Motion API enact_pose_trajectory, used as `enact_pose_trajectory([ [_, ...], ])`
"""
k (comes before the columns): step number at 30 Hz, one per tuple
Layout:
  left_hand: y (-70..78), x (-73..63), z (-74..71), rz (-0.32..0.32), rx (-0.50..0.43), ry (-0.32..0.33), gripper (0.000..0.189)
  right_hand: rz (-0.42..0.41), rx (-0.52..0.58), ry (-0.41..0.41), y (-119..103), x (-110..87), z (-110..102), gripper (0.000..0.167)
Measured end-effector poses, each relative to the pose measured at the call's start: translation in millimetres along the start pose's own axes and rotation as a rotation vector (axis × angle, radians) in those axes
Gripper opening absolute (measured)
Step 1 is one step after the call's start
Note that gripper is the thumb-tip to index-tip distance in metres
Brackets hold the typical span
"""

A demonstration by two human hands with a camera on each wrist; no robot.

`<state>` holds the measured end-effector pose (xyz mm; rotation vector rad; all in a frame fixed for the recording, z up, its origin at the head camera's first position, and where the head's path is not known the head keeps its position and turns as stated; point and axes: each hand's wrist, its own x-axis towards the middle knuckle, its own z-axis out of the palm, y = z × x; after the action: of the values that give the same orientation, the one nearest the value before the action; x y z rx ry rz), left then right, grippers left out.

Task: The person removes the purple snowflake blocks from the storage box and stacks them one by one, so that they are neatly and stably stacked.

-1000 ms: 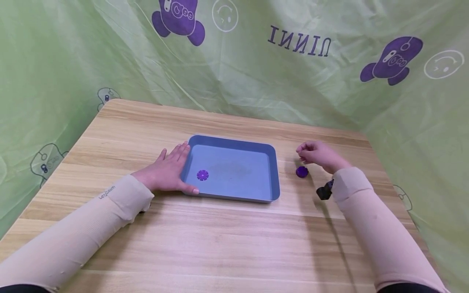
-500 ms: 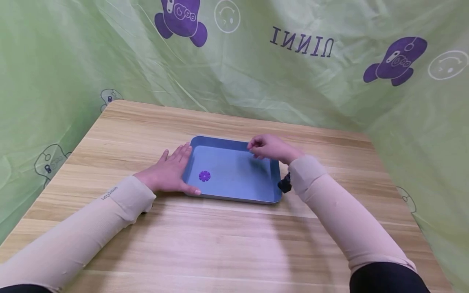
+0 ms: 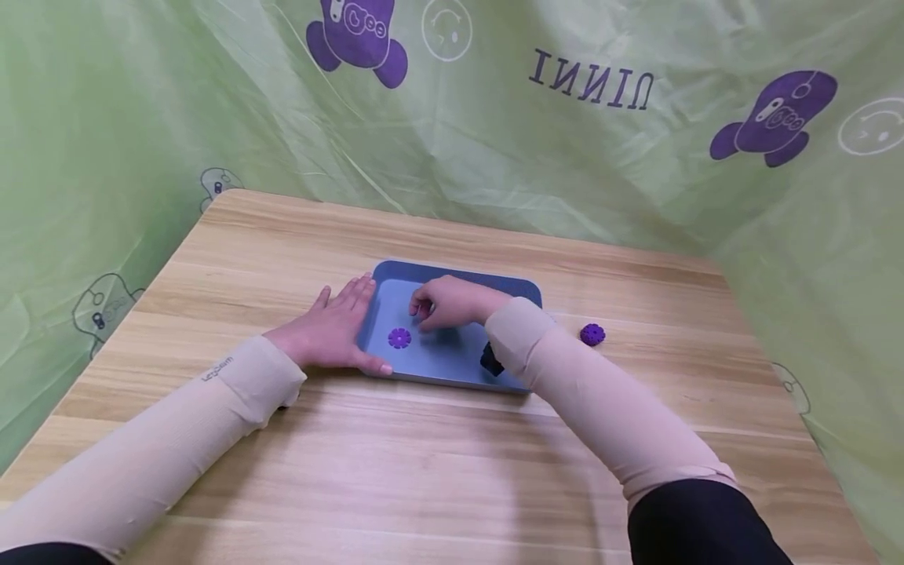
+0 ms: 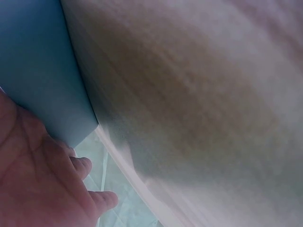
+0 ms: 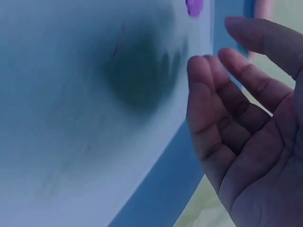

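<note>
A blue rectangular tray (image 3: 459, 379) lies on the table, with a purple flower-shaped disc (image 3: 399, 338) flat near its left end. My left hand (image 3: 328, 329) rests along the tray's left rim with straight, spread fingers, the thumb at the near corner. Over the inside of the tray, just right of the disc, is my right hand (image 3: 455, 302). In the right wrist view its fingers (image 5: 201, 101) are loosely bent, the thumb stands apart from them, and no object shows between them. Right of the tray sits a small purple notched piece (image 3: 592, 334).
The wooden table (image 3: 395, 463) runs back to a green printed curtain (image 3: 494, 157) that hangs behind it and on both sides. The right forearm (image 3: 600, 408) crosses over the tray's right end. A black wrist camera (image 3: 490, 359) hangs under that wrist.
My right hand has moved left, from above the purple piece on the right to over the tray, near the disc. The left hand has stayed at the tray's left rim.
</note>
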<state>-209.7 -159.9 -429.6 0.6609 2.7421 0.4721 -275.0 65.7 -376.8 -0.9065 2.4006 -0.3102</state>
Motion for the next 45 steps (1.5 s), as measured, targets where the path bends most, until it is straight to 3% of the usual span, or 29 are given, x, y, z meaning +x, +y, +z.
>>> enact_pose_trajectory([
  [8,1.7,2.9,0.1,0.012,0.010,0.026,0.144,-0.034,-0.143,-0.046,-22,16.6,15,0.041],
  [15,2.7,2.6,-2.0,0.012,0.015,0.025,0.143,-0.068,-0.190,-0.018,-25,22.6,20,0.023],
  [21,2.4,2.0,-1.5,0.012,0.015,0.030,0.142,-0.073,-0.166,-0.022,-24,23.8,21,0.018],
  [29,2.7,-0.6,-1.4,0.011,0.010,0.031,0.141,-0.084,-0.147,-0.015,-22,23.9,23,0.024],
  [45,0.4,-0.8,0.5,0.007,0.015,0.023,0.143,-0.054,0.036,-0.008,-6,16.4,14,0.010],
])
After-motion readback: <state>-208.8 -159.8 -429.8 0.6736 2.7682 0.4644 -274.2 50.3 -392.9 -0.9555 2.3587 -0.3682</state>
